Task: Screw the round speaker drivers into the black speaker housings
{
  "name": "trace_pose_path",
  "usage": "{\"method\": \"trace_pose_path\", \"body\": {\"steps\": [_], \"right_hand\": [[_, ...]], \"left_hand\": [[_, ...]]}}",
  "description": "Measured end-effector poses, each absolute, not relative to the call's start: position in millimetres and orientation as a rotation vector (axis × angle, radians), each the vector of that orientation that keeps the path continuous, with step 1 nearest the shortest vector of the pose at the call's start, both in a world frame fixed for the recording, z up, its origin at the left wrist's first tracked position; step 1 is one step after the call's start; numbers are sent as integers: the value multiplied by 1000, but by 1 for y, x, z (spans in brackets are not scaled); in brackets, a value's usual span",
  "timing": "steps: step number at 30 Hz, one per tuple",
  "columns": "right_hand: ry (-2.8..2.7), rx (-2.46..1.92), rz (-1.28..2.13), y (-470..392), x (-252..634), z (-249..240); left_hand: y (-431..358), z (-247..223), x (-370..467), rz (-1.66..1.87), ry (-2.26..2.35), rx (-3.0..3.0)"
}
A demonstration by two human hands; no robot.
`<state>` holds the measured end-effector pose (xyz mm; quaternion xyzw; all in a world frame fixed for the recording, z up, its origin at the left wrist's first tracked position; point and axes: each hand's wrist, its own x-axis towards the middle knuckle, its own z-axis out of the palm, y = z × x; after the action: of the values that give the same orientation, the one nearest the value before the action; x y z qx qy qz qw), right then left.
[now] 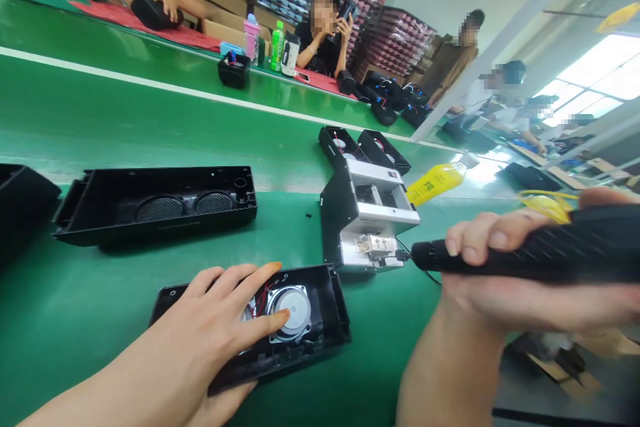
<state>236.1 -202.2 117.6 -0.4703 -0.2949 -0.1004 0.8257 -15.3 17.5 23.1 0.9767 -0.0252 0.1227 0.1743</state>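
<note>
My left hand (225, 313) grips a black speaker housing (320, 340), with fingers spread across its open side and the lower part of the hand along the near edge. Inside the housing sits a round speaker driver (293, 310) in a metal frame, and red wires show beside it. A second driver is mostly hidden under my fingers. My right hand (480, 280) is wrapped round a black electric screwdriver (540, 247), held level and pointing left. Its bit is at the front of a silver and black screw feeder (373, 240); whether a screw is on the tip, I cannot tell.
Another open speaker housing (165, 203) lies at the left, beside a dark case (25, 207) at the edge. Two small housings (383, 150) and a yellow bottle (435, 183) stand behind the feeder. Co-workers sit across the green bench (150, 120), among bottles and black parts.
</note>
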Motion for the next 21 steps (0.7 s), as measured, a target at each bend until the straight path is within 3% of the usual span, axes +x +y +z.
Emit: {"method": "trace_pose_path", "body": {"steps": [3,21], "right_hand": [[-708,-1011,-442,-173,236,118],[-783,-1090,-248,-183,230,107]], "left_hand": [[18,17,-15,396,-84,2766],[23,15,-22,363,-141,2816]]}}
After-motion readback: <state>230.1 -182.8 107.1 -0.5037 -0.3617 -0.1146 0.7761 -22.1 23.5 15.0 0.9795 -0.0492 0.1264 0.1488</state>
